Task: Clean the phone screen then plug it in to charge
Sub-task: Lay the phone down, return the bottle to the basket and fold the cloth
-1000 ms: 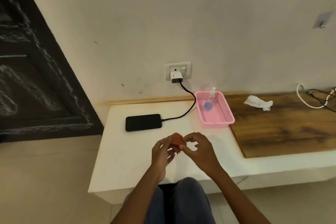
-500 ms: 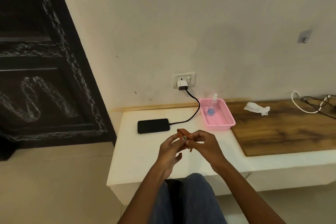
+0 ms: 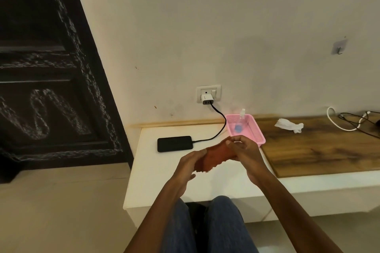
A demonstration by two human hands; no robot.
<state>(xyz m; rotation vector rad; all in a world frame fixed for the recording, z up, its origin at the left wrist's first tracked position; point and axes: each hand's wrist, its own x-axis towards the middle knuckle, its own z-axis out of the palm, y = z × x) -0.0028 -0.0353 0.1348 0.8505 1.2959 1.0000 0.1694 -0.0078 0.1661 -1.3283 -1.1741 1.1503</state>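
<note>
My left hand pinches the near left end of the orange cloth and my right hand grips its far right end, fingers curled over the top edge; a second ago the cloth was a small bunched wad squeezed between my fingertips, and now it is drawn out into a strip between the two hands, held in the air above the white counter; I read that as the wiping being over and the cloth being straightened or folded for putting away, though it could equally be readied for another pass

Just beyond my hands, to the left, the phone lies flat and dark on the counter, screen side up as far as I can tell; the black cable already runs from its right end up to the white charger seated in the wall socket; so the plugging-in looks done, and whether the switch is on I cannot tell from here

To the right of my right hand the pink basket sits touching the edge of the wooden board, with a small spray bottle standing inside; my guess is the cloth belongs back in there; farther right on the board lie a crumpled white tissue and some loose cables near the wall; the dark carved door stands at the far left
</note>
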